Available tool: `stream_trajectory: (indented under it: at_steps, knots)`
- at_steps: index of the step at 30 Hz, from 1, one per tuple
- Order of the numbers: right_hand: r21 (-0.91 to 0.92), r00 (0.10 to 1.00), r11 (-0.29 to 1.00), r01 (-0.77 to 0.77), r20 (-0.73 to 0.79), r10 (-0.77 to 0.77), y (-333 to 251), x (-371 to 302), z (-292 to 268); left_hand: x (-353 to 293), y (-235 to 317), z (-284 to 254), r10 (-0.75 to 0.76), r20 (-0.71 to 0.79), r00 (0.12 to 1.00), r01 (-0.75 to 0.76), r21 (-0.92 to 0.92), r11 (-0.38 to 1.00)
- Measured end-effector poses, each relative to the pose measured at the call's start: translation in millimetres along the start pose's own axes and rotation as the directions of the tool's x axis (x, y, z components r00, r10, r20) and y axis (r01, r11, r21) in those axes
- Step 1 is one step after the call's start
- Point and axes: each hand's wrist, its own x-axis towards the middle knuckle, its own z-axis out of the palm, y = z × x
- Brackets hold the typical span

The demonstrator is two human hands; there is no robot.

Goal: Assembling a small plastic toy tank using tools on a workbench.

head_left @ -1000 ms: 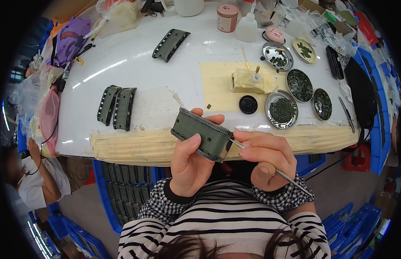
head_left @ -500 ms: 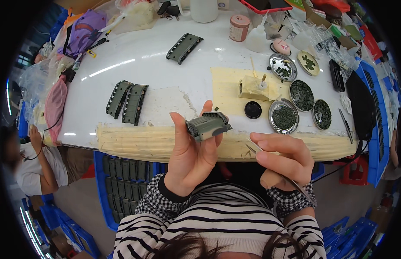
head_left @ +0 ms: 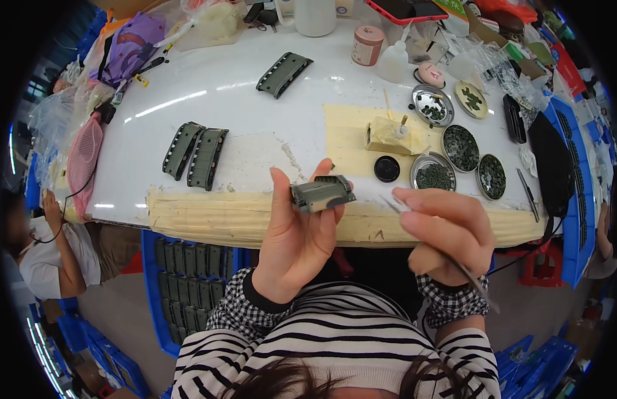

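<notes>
My left hand (head_left: 286, 233) holds up a green camouflage-painted model part (head_left: 322, 195) between thumb and fingers, above the table's padded front edge. To its right, my right hand (head_left: 455, 229) is closed round a pair of metal tweezers (head_left: 392, 201). The tips point left toward the part and stay apart from it; I cannot tell if anything is between them. Three similar curved dark green parts lie on the table: a pair (head_left: 206, 159) at left and a single one (head_left: 284, 74) farther back. Right of centre, round dishes hold tiny dark green pieces, among them a metal dish (head_left: 453, 184).
A small bottle in a taped yellowish block (head_left: 381, 135) stands on yellow paper, with a black cap (head_left: 387, 169) nearby. A pink tin (head_left: 367, 45) and squeeze bottle (head_left: 393, 62) are behind. A blue crate (head_left: 151, 286) of green parts sits below the table. Another person (head_left: 58, 246) is at far left.
My right hand has moved right and a little up with the tweezers, away from the part. My left hand has tilted the part slightly and still holds it.
</notes>
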Motion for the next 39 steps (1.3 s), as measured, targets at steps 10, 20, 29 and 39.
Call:
stream_trajectory:
  at_steps: [10,20,29,39]
  knots:
    - [-0.155,0.884,0.872,-0.464,-0.148,0.444,59.3,-46.8,-26.8,3.7,-8.7,7.1,0.232,-0.044,0.972,-0.149,0.648,0.747]
    - [-0.212,0.939,0.915,-0.344,-0.050,0.341,74.3,-41.9,-19.3,4.4,-9.5,8.6,0.332,-0.170,0.928,-0.119,0.710,0.694]
    - [-0.199,0.929,0.907,-0.370,-0.079,0.361,75.1,-38.8,-18.1,6.0,-11.6,8.3,0.325,-0.210,0.922,-0.080,0.718,0.692]
    - [-0.276,0.930,0.888,-0.367,-0.085,0.358,75.8,-39.8,-16.4,7.2,-10.8,10.6,0.347,-0.204,0.915,-0.062,0.780,0.623]
